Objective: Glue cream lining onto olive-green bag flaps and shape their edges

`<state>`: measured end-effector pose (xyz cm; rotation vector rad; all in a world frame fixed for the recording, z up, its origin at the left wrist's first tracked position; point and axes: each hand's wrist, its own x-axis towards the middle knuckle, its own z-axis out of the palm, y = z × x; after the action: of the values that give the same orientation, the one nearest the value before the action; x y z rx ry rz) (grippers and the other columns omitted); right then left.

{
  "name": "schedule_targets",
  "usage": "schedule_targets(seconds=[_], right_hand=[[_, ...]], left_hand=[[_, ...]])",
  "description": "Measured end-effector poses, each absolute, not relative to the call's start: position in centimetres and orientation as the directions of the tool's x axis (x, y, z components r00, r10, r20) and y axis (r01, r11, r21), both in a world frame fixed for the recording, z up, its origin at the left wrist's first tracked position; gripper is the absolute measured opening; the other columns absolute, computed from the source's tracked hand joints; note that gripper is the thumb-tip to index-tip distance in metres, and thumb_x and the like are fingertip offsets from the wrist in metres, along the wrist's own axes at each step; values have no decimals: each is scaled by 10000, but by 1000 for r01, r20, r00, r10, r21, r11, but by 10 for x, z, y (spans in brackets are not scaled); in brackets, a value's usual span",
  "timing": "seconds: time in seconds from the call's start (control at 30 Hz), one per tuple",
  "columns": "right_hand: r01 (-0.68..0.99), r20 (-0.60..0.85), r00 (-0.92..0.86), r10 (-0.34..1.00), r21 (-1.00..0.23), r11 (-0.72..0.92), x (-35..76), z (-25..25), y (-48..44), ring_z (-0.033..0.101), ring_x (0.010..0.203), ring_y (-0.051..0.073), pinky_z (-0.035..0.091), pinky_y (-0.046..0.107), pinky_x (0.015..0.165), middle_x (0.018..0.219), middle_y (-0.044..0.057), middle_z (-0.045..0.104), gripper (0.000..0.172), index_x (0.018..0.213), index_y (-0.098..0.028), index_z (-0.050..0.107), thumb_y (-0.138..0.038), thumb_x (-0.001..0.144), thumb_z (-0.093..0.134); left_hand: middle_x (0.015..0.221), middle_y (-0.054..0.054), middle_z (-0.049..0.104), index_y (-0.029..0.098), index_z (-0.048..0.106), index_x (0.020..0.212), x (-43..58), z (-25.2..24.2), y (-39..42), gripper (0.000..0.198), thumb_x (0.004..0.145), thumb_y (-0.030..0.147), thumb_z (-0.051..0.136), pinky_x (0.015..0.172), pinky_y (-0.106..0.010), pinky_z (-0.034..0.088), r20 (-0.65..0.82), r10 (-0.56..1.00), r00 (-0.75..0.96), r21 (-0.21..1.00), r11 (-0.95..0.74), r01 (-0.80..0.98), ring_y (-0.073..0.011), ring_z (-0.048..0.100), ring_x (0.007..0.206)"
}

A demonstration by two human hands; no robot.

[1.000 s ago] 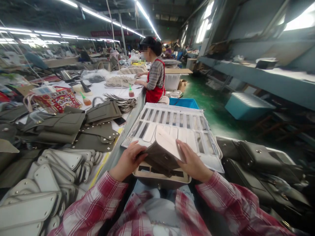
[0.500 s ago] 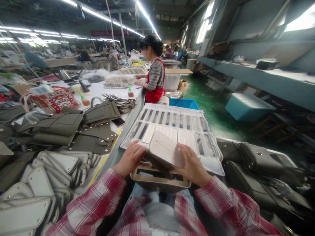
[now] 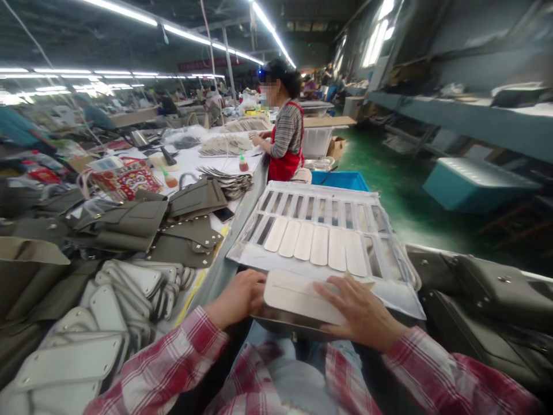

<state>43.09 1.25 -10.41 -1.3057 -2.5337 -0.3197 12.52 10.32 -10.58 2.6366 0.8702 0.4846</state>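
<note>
A pale rounded panel [image 3: 298, 293] with a line across it lies flat on top of a dark boxy bag body [image 3: 287, 327] in front of my lap. My left hand [image 3: 242, 297] is closed around the left end, its fingertips partly hidden there. My right hand [image 3: 360, 311] rests on the panel's right part with its fingers spread. Just beyond, several narrow cream strips [image 3: 319, 245] with rounded ends lie side by side on a slotted white crate [image 3: 259, 259].
To the left, a table holds grey-white rounded pieces [image 3: 71, 357], dark olive bag parts [image 3: 116, 222] and small glue bottles [image 3: 243, 162]. Dark bags [image 3: 479, 294] are piled at right. Ahead, a co-worker in a red apron [image 3: 287, 164] works beside a blue bin [image 3: 339, 180].
The pale panel has gone from tilted above the bag body to flat on it, nearer to me. My right hand has opened out over it. The view has turned slightly left.
</note>
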Motion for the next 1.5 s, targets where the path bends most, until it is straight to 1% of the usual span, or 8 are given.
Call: schedule_targets(seconds=[0.2,0.57,0.67,0.83,0.93,1.07,1.27,1.5], right_hand=[[758,271,-646,713,118,641,395,-116,33,481,842,283,438,443,719,1032,146,507,762,1350,-205,437,-558,710,654],[774,208,-633,746,186,605,406,-133,19,477,736,235,422,373,645,913,119,495,710,1344,-151,448,-523,767,630],[743,172,-668,724,191,641,402,-131,17,482,709,227,409,355,614,904,107,497,716,1340,-173,450,-513,744,654],[733,78,-678,731,143,665,398,-123,30,508,696,222,398,339,605,914,94,511,723,1330,-209,456,-511,714,682],[739,37,-671,740,119,664,398,-119,38,518,704,221,393,336,615,946,99,520,714,1333,-214,448,-519,725,662],[730,8,-678,735,125,672,393,-119,35,514,687,214,382,324,594,933,96,524,735,1321,-208,460,-532,698,678],[778,-38,-612,790,150,610,387,-120,32,519,680,210,379,317,577,923,96,523,721,1319,-212,460,-540,712,668],[752,-163,-604,780,210,625,365,-102,26,541,706,239,418,344,551,914,104,534,703,1287,-150,476,-480,707,696]], left_hand=[[979,-79,604,141,575,1078,82,-123,93,354,884,413,457,779,-317,482,59,972,226,764,-190,616,-169,576,829],[878,-42,595,187,438,1242,110,-167,63,540,824,525,495,394,-228,416,-352,902,249,837,184,515,-127,530,502],[889,-50,631,190,461,1235,110,-173,67,451,871,455,441,469,-260,470,-318,910,265,855,155,495,-136,555,514],[1049,-79,646,156,536,1175,108,-172,73,345,857,279,488,846,-300,475,-102,962,254,892,-25,452,-182,599,934],[942,-59,665,166,504,1219,107,-162,77,386,851,281,479,597,-238,501,-168,947,273,877,17,480,-135,607,654],[835,-19,648,193,467,1236,110,-150,80,401,856,318,447,283,-168,298,-323,887,331,886,160,436,-52,420,331],[684,27,559,150,441,1236,114,-149,78,443,848,362,474,263,-151,267,-393,880,268,902,311,300,-22,353,282],[824,-17,629,178,377,1318,111,-141,85,488,862,337,445,310,-182,303,-357,852,383,887,181,424,-43,400,326]])
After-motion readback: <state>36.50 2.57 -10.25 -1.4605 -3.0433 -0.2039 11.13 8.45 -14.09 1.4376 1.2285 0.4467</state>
